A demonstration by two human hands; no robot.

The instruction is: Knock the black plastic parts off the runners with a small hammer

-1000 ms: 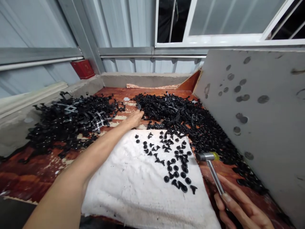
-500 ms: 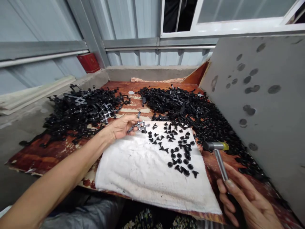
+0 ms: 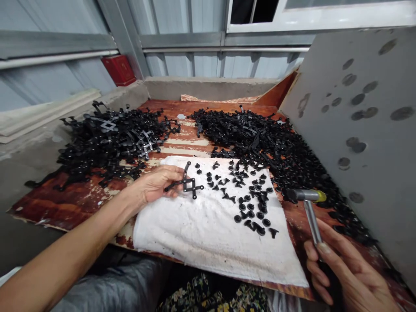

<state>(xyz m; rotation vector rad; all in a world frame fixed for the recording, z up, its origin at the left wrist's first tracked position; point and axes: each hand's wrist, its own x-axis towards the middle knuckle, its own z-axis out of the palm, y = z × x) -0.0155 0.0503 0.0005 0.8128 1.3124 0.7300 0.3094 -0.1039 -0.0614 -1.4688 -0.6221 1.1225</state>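
Pinched in the fingers of my left hand (image 3: 162,182) is a small black scissor linkage (image 3: 189,185) of riveted crossed bars. It hangs just over the left part of a white cloth (image 3: 185,229). My right hand (image 3: 347,264) is wrapped round the dark handle of a small hammer (image 3: 312,219). The hammer stands upright, with a grey metal face to the left and a yellow face to the right. Loose black flanged pieces (image 3: 251,206), like small round-headed plugs, lie scattered over the cloth's right half, between my hands.
A tangled heap of black linkages (image 3: 107,143) covers the table's left side. Another large black heap (image 3: 247,134) spreads along the back and right, against a spotted grey panel (image 3: 344,112). A red box (image 3: 118,70) sits on the ledge at the back left.
My left hand has drawn the linkage down and slightly nearer, over the cloth, and turned it. My right hand still grips the hammer. The whole view has tilted down slightly.
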